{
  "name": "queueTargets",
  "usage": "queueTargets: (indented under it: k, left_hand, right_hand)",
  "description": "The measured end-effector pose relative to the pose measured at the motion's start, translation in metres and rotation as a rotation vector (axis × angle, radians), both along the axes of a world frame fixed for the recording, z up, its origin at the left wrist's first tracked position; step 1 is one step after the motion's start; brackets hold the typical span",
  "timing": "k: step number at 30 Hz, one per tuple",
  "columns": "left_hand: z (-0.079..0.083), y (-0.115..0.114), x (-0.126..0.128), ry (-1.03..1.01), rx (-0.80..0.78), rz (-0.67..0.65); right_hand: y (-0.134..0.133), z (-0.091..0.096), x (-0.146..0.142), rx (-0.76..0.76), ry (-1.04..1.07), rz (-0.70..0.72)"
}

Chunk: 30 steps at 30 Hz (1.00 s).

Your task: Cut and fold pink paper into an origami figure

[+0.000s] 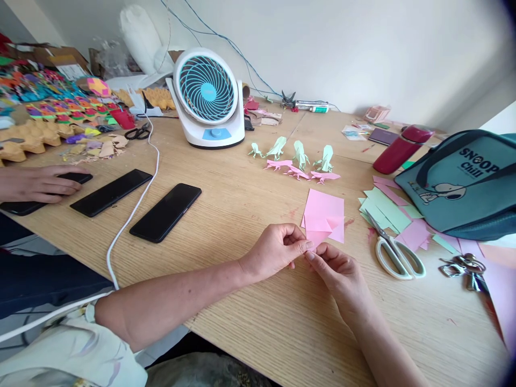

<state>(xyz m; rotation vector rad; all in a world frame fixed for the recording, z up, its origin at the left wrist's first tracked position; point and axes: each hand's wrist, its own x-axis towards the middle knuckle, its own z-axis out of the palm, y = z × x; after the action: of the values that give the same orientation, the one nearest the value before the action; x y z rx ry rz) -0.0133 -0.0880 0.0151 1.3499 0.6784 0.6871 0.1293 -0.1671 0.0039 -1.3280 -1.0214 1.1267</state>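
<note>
Folded pink paper (316, 236), low over the tabletop (226, 306), near corner pinched from both sides: left hand (278, 246) thumb and fingers closed on it, right hand (337, 271) the same. From here it overlaps a flat pink sheet (325, 203). Behind that, green figures (300, 154) and pink figures (297, 172). Scissors (397, 257) right, black phone (166, 213) left, fan (207, 91) farther back.

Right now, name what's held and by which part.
Folded pink paper, by its near end, in the grip of the left hand and right hand.
</note>
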Motion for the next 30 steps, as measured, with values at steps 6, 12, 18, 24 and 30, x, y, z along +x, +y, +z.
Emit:
queueTargets:
  k: [6, 12, 18, 24, 30]
  left_hand:
    - [-0.0028, 0.0007, 0.0002, -0.020, -0.015, -0.043]
    - [-0.0015, 0.0024, 0.0003, -0.040, -0.011, -0.002]
    - [0.0001, 0.0033, 0.0001, -0.027, -0.002, 0.003]
    - [0.0005, -0.0001, 0.0002, -0.018, -0.030, -0.031]
    - [-0.0028, 0.0028, 0.0003, -0.066, -0.046, 0.016]
  right_hand:
    - [-0.0001, -0.0026, -0.0006, 0.030, -0.038, -0.005]
    - [0.0003, -0.0038, -0.0004, 0.041, -0.048, -0.001]
    - [-0.0007, -0.0021, -0.0001, 0.002, -0.036, 0.016]
    - [0.0008, -0.0025, -0.0008, 0.018, -0.007, 0.015]
    - [0.0020, -0.0076, 0.0002, 0.071, 0.030, 0.018]
